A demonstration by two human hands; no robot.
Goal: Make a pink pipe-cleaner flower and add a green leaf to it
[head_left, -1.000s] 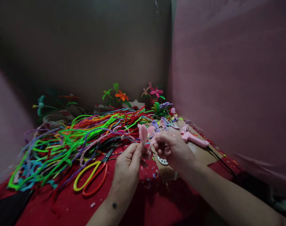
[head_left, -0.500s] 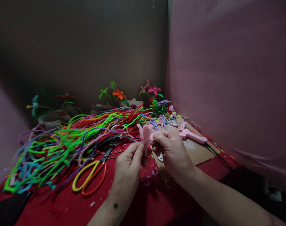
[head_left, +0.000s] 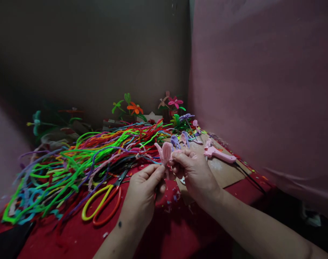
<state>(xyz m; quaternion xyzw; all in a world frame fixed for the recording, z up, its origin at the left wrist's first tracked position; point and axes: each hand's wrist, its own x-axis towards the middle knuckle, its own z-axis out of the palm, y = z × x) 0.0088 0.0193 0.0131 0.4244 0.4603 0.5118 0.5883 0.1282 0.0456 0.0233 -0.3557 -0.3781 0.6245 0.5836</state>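
being pinched from both sides in the head view, a pink pipe-cleaner flower [head_left: 167,152] is held up just below the centre of the frame. its base is gripped by the left hand [head_left: 146,185], thumb closed against the fingers; a petal at its side appears to be nipped by the right hand [head_left: 194,172], whose fingers are curled in, though the exact contact is hidden behind them.

the flower can be judged very light, with soft, fuzzy loops over a bendable wire core, so little slipping should be expected. petals would be easily crushed or bent askew; a hold is best taken low, where they are gathered, with single loops touched only at their edges.

at centre left a heap of pipe cleaners [head_left: 104,154] is spread, with scissors [head_left: 117,182] laid beside it on red cloth [head_left: 72,237]. at centre right a pink glue gun [head_left: 221,155] is rested on cardboard [head_left: 234,176].
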